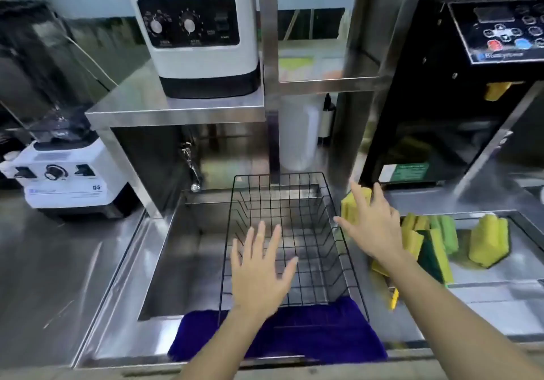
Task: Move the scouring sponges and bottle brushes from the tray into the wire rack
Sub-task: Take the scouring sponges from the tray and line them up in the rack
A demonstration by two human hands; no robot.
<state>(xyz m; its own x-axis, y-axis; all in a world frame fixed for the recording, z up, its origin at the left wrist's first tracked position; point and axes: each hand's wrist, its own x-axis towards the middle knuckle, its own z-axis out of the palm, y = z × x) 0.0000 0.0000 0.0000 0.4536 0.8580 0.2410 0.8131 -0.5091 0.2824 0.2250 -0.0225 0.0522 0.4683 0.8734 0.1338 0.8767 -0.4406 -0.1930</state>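
Wire rack (291, 232) over sink (176, 262), sponges (435, 238) right

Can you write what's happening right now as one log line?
left hand: open above rack | right hand: open, reaching toward sponges | rack: empty | tray: sponges waiting

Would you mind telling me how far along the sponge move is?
Nothing looks done: the wire rack is empty. Both the left hand and right hand are open and empty. The sponges remain in the tray; no brush is clearly visible.
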